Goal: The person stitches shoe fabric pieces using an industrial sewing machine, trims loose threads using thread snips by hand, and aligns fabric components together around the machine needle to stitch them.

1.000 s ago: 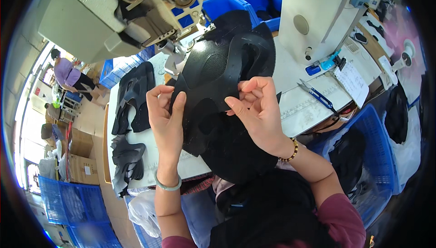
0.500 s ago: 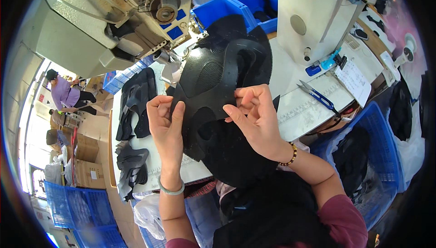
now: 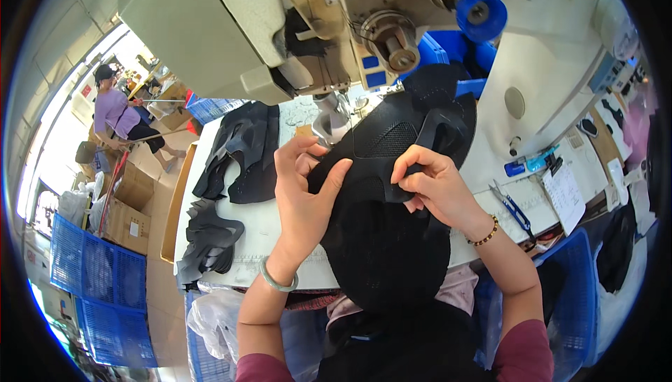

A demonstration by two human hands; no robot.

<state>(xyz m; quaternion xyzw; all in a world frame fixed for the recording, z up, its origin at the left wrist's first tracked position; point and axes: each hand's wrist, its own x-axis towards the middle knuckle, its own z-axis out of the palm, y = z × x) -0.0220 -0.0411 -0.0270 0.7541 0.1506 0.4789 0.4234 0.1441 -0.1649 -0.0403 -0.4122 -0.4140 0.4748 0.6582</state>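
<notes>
A black shoe upper with a mesh panel and shiny overlays lies tilted below the sewing machine's needle area. My left hand pinches its left edge between thumb and bent fingers. With fingertips closed together, my right hand grips the edge of an overlay on the same upper. A broad, dark rounded part extends from the upper toward me over the table's front edge; where the two join is hard to make out.
Black cut pieces and curved pieces lie on the white table's left side. Thread snips and a written sheet are at right. A blue crate stands below right. A person in purple stands far left.
The view has shifted, so the scene sits differently in the picture. The upper lies closer under the machine head, and my right fingers, apart before, are pinched on the overlay.
</notes>
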